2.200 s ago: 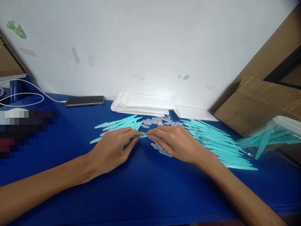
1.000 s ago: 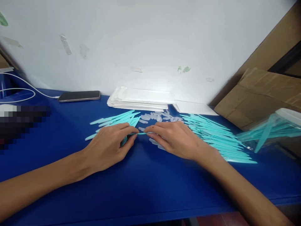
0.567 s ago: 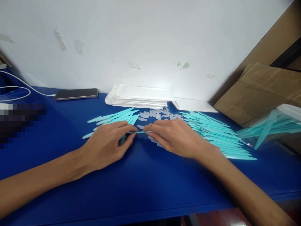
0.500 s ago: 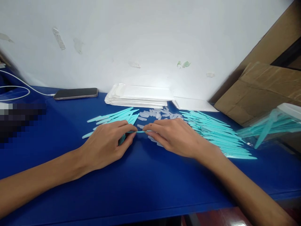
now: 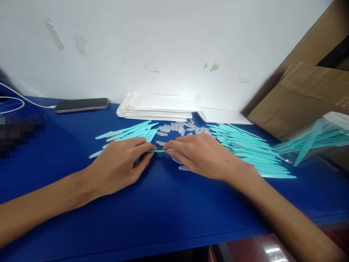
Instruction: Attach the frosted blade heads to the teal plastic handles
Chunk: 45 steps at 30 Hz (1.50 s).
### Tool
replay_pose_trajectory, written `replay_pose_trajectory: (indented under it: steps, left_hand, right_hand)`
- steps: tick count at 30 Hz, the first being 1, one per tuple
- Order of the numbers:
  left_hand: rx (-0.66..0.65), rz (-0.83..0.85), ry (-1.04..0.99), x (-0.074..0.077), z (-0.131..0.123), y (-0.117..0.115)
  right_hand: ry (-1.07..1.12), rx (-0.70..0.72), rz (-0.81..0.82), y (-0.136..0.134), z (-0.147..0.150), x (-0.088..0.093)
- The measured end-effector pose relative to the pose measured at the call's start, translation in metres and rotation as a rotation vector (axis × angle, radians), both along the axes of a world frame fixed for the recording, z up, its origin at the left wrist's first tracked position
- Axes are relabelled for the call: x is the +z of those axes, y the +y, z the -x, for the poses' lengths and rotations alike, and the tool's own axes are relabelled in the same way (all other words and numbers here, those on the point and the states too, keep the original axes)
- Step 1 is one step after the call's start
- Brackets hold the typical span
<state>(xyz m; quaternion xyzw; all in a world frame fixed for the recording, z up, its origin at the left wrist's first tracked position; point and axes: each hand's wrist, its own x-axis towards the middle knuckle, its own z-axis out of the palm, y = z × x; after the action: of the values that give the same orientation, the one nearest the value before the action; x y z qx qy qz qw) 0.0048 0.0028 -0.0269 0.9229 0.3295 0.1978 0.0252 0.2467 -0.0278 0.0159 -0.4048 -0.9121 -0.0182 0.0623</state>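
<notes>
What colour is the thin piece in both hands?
The thin piece is turquoise, best seen in the head view.

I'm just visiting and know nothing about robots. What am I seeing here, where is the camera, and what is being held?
There's no machine arm here: these are a person's own bare left hand and right hand. The camera is worn on the head, looking forward and down. Together, the hands pinch a thin turquoise piece. On the blue table lie a left bunch of turquoise sticks, a larger right pile, and small translucent pieces between them. Farther back are a white stack and a phone. At right is a clear container of turquoise sticks.
</notes>
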Motion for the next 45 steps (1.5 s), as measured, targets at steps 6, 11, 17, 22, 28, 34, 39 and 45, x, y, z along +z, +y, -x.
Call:
replay_pose_trajectory:
  steps: [6, 11, 17, 22, 28, 34, 39, 45]
  left_hand:
    - [0.007, -0.007, -0.015, -0.001, 0.001, 0.001]
    - [0.010, 0.004, -0.048, -0.001, 0.001, 0.000]
    - [-0.005, -0.003, -0.108, -0.001, 0.000, -0.003]
    - [-0.016, -0.002, -0.126, 0.000, -0.001, -0.005]
    - [-0.037, -0.026, -0.141, -0.001, 0.001, -0.005]
    - [-0.053, -0.063, -0.154, -0.001, 0.001, -0.005]
    - [-0.063, -0.080, -0.154, -0.001, 0.001, -0.004]
    - [-0.111, -0.109, -0.156, -0.004, -0.001, -0.007]
  right_hand:
    - [0.029, 0.009, -0.019, 0.004, -0.002, -0.003]
    - [0.050, 0.017, -0.057, 0.003, -0.003, -0.003]
    - [0.089, 0.048, -0.098, 0.004, -0.003, -0.004]
    - [0.115, 0.067, -0.138, 0.004, -0.003, -0.006]
    - [0.138, 0.072, -0.156, 0.003, -0.004, -0.006]
    - [0.147, 0.072, -0.165, 0.002, -0.002, -0.004]
    - [0.147, 0.083, -0.183, 0.002, -0.001, -0.004]
    - [0.172, 0.145, -0.233, 0.003, 0.002, -0.013]
